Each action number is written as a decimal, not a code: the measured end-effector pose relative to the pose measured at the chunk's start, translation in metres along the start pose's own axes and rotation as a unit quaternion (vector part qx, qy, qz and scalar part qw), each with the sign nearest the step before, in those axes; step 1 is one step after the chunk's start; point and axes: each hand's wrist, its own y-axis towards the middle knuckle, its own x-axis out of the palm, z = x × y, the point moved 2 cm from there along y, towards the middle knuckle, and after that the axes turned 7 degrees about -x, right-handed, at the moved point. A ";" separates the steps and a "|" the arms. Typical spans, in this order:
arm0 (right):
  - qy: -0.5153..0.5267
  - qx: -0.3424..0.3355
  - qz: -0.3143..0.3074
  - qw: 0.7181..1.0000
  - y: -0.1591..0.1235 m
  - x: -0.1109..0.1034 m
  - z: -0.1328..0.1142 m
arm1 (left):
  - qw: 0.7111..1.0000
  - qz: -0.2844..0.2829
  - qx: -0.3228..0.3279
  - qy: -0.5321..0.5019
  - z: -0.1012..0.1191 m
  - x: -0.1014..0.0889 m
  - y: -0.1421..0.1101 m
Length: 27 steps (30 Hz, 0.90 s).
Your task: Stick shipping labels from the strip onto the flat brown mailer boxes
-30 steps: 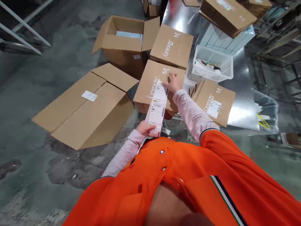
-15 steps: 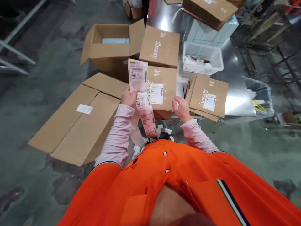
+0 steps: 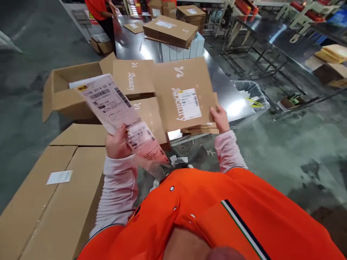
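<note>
My left hand (image 3: 118,143) is closed on a long strip of printed shipping labels (image 3: 108,102), which slants across in front of me and hangs down toward my waist. At the right, my right hand (image 3: 220,118) grips the lower right edge of a flat cardboard mailer (image 3: 168,86) with white lettering. A shipping label (image 3: 191,104) sits on that mailer's face. The lifted mailer covers the white basket's place and most of the right-hand stack. Two stacks of flat mailers, a far one (image 3: 143,77) and a near one (image 3: 150,115), lie left of it, partly hidden by the label strip.
An open carton (image 3: 73,103) and a closed large carton (image 3: 89,169) stand at left. More mailers (image 3: 170,29) rest on white boxes (image 3: 184,52) on the metal table (image 3: 230,90). A bagged bin (image 3: 255,94) is at right. A person in orange (image 3: 99,11) stands far back.
My right hand has moved right, now holding a labelled mailer raised and tilted over the right-hand stack. The label strip in my left hand has swung left and nearer. The view has shifted.
</note>
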 end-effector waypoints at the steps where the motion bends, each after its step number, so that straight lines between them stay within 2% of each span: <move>1: -0.056 0.035 0.005 0.998 0.006 -0.023 0.009 | 1.000 -0.002 0.000 0.007 -0.004 0.000 -0.005; 2: -0.107 0.067 0.010 0.992 0.010 -0.038 0.014 | 1.000 0.000 0.003 0.012 -0.008 -0.002 -0.010; 3: -0.143 0.092 0.008 0.985 0.011 -0.043 0.014 | 1.000 0.002 0.007 0.017 -0.014 -0.003 -0.016; 4: -0.155 0.100 -0.014 0.983 0.009 -0.038 0.009 | 1.000 0.002 0.010 0.023 -0.019 -0.005 -0.024; 5: -0.134 0.089 -0.060 0.985 0.004 -0.022 -0.001 | 0.999 -0.004 0.009 0.032 -0.025 -0.005 -0.032; 7: -0.005 0.027 -0.214 0.977 -0.018 0.031 -0.034 | 0.997 -0.036 -0.014 0.072 -0.036 -0.002 -0.048; 8: 0.094 -0.012 -0.289 0.953 -0.034 0.061 -0.054 | 0.991 -0.068 -0.032 0.107 -0.040 0.000 -0.055; 9: 0.186 -0.040 -0.324 0.927 -0.050 0.089 -0.073 | 0.982 -0.107 -0.048 0.147 -0.042 0.002 -0.061; 11: 0.293 -0.047 -0.295 0.908 -0.080 0.131 -0.100 | 0.965 -0.153 -0.059 0.205 -0.043 0.002 -0.069; 13: 0.301 -0.038 -0.267 0.915 -0.098 0.155 -0.114 | 0.972 -0.119 -0.038 0.198 -0.038 -0.003 -0.070; 15: 0.271 -0.046 -0.296 0.915 -0.101 0.163 -0.120 | 0.985 -0.040 -0.015 0.168 -0.034 -0.012 -0.070; 17: 0.250 -0.065 -0.316 0.913 -0.090 0.162 -0.124 | 0.986 0.008 -0.006 0.165 -0.033 -0.019 -0.072; 20: 0.191 -0.112 -0.332 0.917 -0.065 0.161 -0.133 | 0.983 0.029 -0.009 0.180 -0.041 -0.024 -0.076; 22: 0.136 -0.137 -0.353 0.915 -0.057 0.165 -0.142 | 0.983 0.063 -0.005 0.174 -0.049 -0.026 -0.078; 24: 0.108 -0.134 -0.357 0.918 -0.056 0.172 -0.147 | 0.983 0.094 -0.003 0.160 -0.055 -0.030 -0.077; 27: 0.103 -0.108 -0.373 0.916 -0.056 0.189 -0.149 | 0.986 0.075 -0.031 0.143 -0.059 -0.038 -0.070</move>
